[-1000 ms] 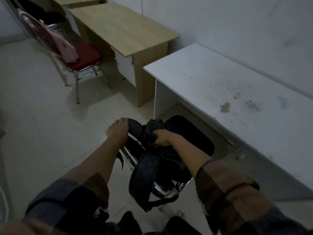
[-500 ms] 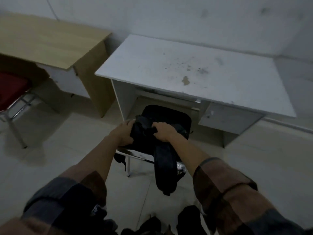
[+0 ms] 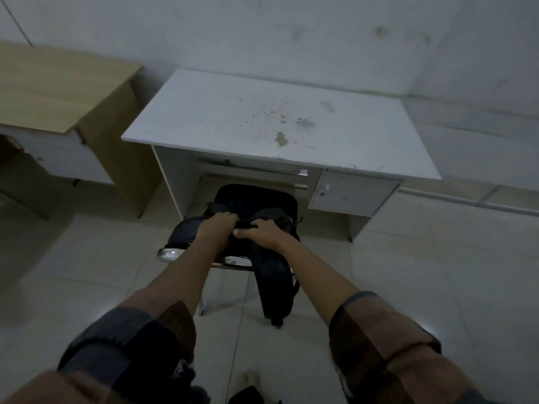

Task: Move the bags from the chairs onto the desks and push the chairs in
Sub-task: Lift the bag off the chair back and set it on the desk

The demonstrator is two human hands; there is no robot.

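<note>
A black bag (image 3: 274, 275) hangs over the backrest of a black chair (image 3: 256, 199) with a chrome frame. Part of the bag drapes down behind the backrest toward the floor. My left hand (image 3: 217, 225) and my right hand (image 3: 259, 233) are side by side at the top of the backrest, both closed on the bag's top. The chair's seat faces a white desk (image 3: 233, 118) with stains on its top, and the seat's front reaches under the desk's edge.
A wooden desk (image 3: 52, 88) stands to the left of the white one, with a narrow gap between them. A white wall runs behind both desks. A white drawer unit (image 3: 350, 196) sits under the white desk's right side. Pale floor tiles surround the chair.
My view has swung to face the white desk squarely. My left hand moved in along the backrest and now sits beside my right hand on the bag. The red chair is out of view.
</note>
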